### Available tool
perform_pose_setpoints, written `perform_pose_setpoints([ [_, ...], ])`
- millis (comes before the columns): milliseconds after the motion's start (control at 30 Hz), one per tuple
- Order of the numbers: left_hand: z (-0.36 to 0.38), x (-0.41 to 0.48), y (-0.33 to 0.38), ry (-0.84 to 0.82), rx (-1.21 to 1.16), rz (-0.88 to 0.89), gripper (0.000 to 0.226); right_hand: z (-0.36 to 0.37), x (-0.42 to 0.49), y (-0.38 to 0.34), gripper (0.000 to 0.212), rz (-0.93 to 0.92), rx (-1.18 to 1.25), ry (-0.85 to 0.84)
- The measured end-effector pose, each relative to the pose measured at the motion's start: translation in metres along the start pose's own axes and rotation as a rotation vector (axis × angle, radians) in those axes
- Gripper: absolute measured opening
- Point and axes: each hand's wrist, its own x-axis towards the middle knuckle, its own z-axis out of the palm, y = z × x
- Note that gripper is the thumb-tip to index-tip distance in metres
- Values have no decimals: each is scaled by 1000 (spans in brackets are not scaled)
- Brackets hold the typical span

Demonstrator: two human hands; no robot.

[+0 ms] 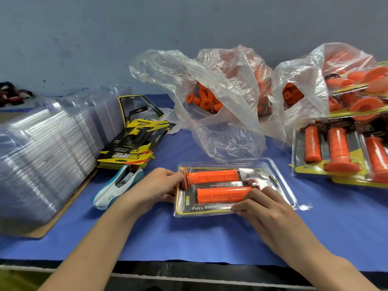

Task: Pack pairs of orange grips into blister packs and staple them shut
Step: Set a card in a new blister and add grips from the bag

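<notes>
1. I see a blue-covered tabletop from above, with both of the person's bare forearms reaching in from the bottom edge.
2. A clear blister pack lies flat at the centre of the tabletop, with a black and yellow printed card inside it.
3. Two orange grips lie in the pack on their sides, parallel. The upper grip is farther from me and the lower grip is nearer.
4. The left hand holds the pack's left edge, its grip narrow, with curled fingers at the flanged end of the upper grip.
5. The right hand holds the pack's near right part. Its bent fingers lie over the right end of the lower grip and its thumb is at the near edge.
6. A white and teal stapler lies on the tabletop just left of the left hand, untouched.
7. Far left is a tall stack of empty clear shells, with a pile of printed cards beside it.
8. Behind the pack, two open plastic bags hold loose orange grips.
9. On the right, finished packs are piled up.
</notes>
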Motion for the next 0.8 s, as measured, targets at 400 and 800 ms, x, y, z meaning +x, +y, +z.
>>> perform_pose_setpoints([
  [400,-4,9,1,221,153,16,37,1,2,-5,34,-22,-12,0],
  [800,1,13,0,218,276,116,40,-1,1,-5,36,2,11,17],
])
